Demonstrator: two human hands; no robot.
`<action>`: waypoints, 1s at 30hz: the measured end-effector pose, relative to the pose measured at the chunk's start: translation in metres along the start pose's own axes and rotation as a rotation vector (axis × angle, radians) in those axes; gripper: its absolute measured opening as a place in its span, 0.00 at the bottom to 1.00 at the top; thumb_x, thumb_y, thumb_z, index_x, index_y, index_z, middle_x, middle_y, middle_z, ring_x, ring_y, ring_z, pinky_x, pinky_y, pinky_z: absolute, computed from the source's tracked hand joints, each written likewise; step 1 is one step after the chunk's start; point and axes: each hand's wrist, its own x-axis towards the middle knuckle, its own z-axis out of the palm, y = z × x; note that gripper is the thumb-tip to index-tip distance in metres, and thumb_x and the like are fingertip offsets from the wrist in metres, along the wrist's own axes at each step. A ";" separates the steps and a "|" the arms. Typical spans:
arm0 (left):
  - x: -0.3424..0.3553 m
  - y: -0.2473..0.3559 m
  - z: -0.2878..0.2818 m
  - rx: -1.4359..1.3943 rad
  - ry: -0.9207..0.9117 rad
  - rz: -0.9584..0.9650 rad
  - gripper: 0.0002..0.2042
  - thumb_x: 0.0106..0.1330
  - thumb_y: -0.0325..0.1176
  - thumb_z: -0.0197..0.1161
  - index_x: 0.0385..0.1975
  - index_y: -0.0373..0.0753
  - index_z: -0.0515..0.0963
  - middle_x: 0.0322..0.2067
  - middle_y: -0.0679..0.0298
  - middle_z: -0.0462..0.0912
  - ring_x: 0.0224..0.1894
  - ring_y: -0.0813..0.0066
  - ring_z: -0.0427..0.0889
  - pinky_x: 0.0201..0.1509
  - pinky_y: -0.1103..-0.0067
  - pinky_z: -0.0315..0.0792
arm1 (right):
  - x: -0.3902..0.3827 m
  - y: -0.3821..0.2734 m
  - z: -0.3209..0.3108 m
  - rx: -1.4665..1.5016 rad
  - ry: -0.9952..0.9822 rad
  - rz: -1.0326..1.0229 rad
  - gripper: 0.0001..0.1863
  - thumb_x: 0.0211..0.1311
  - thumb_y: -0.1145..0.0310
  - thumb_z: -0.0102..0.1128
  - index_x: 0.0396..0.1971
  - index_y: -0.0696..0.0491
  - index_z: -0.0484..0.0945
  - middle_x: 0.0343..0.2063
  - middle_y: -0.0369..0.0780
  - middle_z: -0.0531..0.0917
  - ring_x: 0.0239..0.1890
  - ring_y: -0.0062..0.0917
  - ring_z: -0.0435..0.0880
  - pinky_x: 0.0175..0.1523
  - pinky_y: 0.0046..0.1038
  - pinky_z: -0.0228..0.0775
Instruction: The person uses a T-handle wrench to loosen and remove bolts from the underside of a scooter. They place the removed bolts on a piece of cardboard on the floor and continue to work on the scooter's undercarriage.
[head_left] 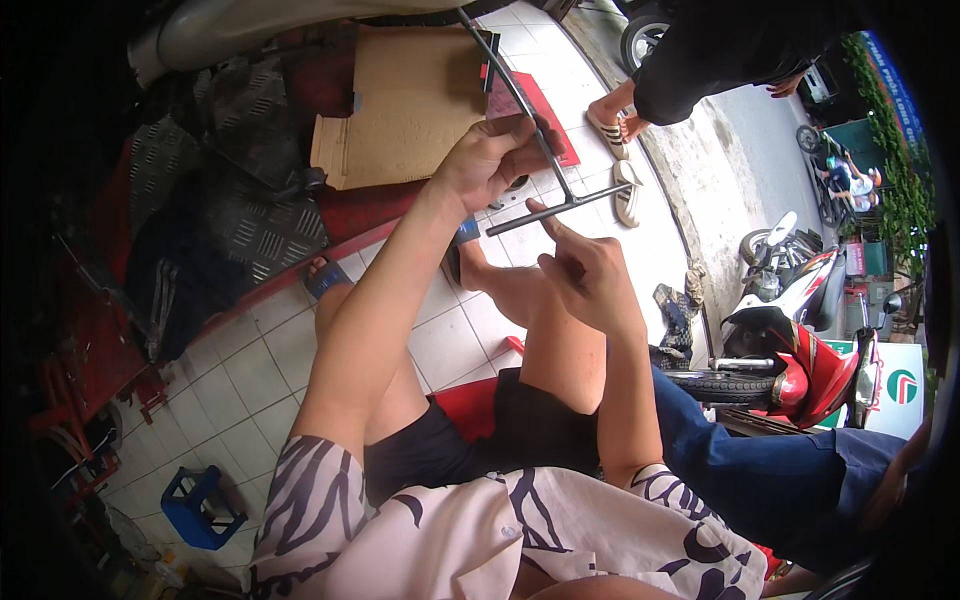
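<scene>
A long T-handle wrench point(522, 103) runs from the pale vehicle part at the top down toward me. Its far tip is out of sight there. My left hand point(480, 165) is closed loosely around the shaft, below its middle. The crossbar point(535, 216) sits at the near end, tilted. Against this bar rests the outstretched index finger of my right hand point(597, 280). The thumb stands apart from it and the other fingers are curled, with nothing held in them.
Flattened cardboard point(410, 105) lies on a red and black platform point(270, 150) at the left. A blue stool point(203, 507) stands at lower left. Close on the right sits someone in blue trousers point(740, 470). Another person in sandals point(610, 130) stands ahead, and a red motorbike point(810, 385) is parked at right.
</scene>
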 end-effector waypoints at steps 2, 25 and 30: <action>-0.002 0.002 -0.001 -0.032 0.026 -0.008 0.11 0.70 0.35 0.53 0.40 0.34 0.77 0.39 0.56 0.80 0.43 0.67 0.82 0.49 0.73 0.80 | 0.001 -0.013 -0.004 0.128 0.054 -0.024 0.38 0.51 0.81 0.53 0.66 0.56 0.57 0.08 0.34 0.64 0.11 0.20 0.59 0.22 0.21 0.56; 0.008 0.001 0.005 -0.041 0.098 0.024 0.10 0.69 0.33 0.54 0.40 0.33 0.77 0.38 0.57 0.81 0.43 0.68 0.82 0.51 0.76 0.78 | -0.004 0.006 0.010 0.123 -0.063 0.304 0.23 0.51 0.75 0.57 0.49 0.65 0.75 0.09 0.42 0.65 0.11 0.21 0.64 0.22 0.24 0.60; 0.009 0.002 0.002 -0.030 0.104 0.041 0.10 0.70 0.32 0.52 0.40 0.33 0.77 0.38 0.56 0.81 0.43 0.68 0.82 0.51 0.76 0.78 | -0.004 -0.009 0.007 0.300 0.259 0.054 0.34 0.52 0.81 0.50 0.64 0.55 0.61 0.12 0.35 0.60 0.15 0.14 0.58 0.23 0.21 0.53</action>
